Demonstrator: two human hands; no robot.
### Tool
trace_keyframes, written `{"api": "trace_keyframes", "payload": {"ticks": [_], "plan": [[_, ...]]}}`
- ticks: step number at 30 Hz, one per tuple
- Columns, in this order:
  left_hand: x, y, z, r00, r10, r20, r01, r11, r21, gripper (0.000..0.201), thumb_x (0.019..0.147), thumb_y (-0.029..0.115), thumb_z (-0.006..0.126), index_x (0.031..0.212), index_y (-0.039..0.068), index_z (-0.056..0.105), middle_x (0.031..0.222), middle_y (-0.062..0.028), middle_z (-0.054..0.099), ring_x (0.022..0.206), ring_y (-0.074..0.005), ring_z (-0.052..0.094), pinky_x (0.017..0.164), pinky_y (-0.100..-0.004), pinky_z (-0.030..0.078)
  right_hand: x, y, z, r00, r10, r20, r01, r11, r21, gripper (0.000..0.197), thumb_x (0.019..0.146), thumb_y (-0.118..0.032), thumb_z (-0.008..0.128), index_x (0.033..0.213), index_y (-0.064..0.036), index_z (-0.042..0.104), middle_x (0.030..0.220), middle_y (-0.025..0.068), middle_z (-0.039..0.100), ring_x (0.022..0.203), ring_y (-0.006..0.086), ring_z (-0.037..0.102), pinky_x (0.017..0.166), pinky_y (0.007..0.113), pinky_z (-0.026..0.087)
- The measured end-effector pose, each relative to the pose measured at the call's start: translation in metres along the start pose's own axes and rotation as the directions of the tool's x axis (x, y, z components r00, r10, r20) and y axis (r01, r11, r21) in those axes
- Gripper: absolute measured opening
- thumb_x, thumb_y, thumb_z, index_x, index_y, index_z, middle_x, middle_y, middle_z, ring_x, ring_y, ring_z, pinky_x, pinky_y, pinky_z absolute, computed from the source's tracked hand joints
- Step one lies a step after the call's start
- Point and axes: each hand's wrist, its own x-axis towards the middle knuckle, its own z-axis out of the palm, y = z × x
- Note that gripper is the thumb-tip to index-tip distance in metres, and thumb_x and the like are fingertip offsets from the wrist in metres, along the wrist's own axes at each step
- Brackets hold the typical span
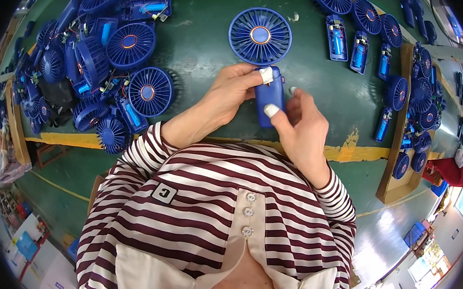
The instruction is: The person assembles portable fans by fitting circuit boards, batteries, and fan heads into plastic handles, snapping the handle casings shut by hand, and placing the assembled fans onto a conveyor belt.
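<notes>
A blue handheld fan is in front of me, its round caged head (pixel 260 35) with an orange-ringed hub pointing away and its smooth handle (pixel 269 96) toward my body. My left hand (pixel 230 90) is closed around the top of the handle, the thumb lying over it just below the head. On the handle's lower part rests the thumb of my right hand (pixel 305 126), with the other fingers curled at its right side. White covers wrap both thumbs and a right fingertip. Whatever is under the handle is hidden.
A heap of blue fans (pixel 87 73) with exposed batteries and wires covers the left of the green table (pixel 202 28). Opened fans (pixel 336 37) line the far right. A cardboard tray (pixel 389 178) with more fans stands at the right edge. Other people are partly visible at both sides.
</notes>
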Motion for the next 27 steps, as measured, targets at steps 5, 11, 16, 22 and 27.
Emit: {"api": "trace_keyframes", "payload": {"ticks": [5, 11, 16, 22, 27], "plan": [[0.001, -0.002, -0.004, 0.997, 0.039, 0.072, -0.039, 0.999, -0.011, 0.031, 0.083, 0.017, 0.057, 0.105, -0.004, 0.054, 0.101, -0.0150, 0.060, 0.093, -0.0200, 0.058, 0.085, -0.0322, 0.045, 0.017, 0.004, 0.012, 0.912, 0.194, 0.362, -0.354, 0.817, 0.454, 0.031, 0.080, -0.017, 0.061, 0.099, 0.0061, 0.052, 0.082, 0.0087, 0.060, 0.069, 0.0141, 0.059, 0.063, 0.024, 0.048], [-0.002, -0.006, -0.008, 0.990, 0.080, 0.115, -0.074, 0.995, -0.060, 0.034, 0.082, 0.015, 0.059, 0.109, -0.005, 0.052, 0.104, -0.0159, 0.059, 0.095, -0.0197, 0.058, 0.086, -0.0321, 0.045, 0.017, -0.002, 0.016, 0.900, 0.202, 0.386, -0.410, 0.693, 0.593, 0.027, 0.081, -0.014, 0.060, 0.098, 0.0053, 0.052, 0.080, 0.0088, 0.060, 0.068, 0.0141, 0.059, 0.062, 0.025, 0.050], [-0.007, -0.009, -0.008, 0.977, 0.132, 0.168, -0.136, 0.991, 0.011, 0.035, 0.080, 0.009, 0.060, 0.112, -0.003, 0.051, 0.105, -0.0161, 0.059, 0.098, -0.0205, 0.057, 0.088, -0.0320, 0.045, 0.014, 0.001, 0.015, 0.906, 0.196, 0.376, -0.389, 0.736, 0.554, 0.027, 0.081, -0.013, 0.060, 0.098, 0.0058, 0.052, 0.080, 0.0090, 0.060, 0.067, 0.0140, 0.059, 0.062, 0.025, 0.050], [-0.006, -0.012, -0.008, 0.978, 0.141, 0.156, -0.139, 0.990, -0.024, 0.034, 0.079, 0.005, 0.059, 0.111, -0.004, 0.050, 0.104, -0.0156, 0.059, 0.094, -0.0195, 0.058, 0.087, -0.0308, 0.045, 0.015, 0.000, 0.016, 0.908, 0.189, 0.373, -0.377, 0.754, 0.537, 0.026, 0.080, -0.012, 0.059, 0.097, 0.0060, 0.052, 0.079, 0.0089, 0.060, 0.066, 0.0137, 0.059, 0.061, 0.025, 0.050], [-0.005, -0.006, -0.004, 0.983, 0.128, 0.133, -0.130, 0.991, 0.010, 0.031, 0.079, 0.004, 0.057, 0.108, -0.004, 0.052, 0.099, -0.0127, 0.060, 0.086, -0.0170, 0.059, 0.074, -0.0275, 0.047, 0.016, 0.004, 0.020, 0.926, 0.178, 0.334, -0.343, 0.766, 0.543, 0.024, 0.080, -0.011, 0.059, 0.096, 0.0060, 0.053, 0.078, 0.0085, 0.059, 0.065, 0.0132, 0.058, 0.058, 0.025, 0.050]]}}
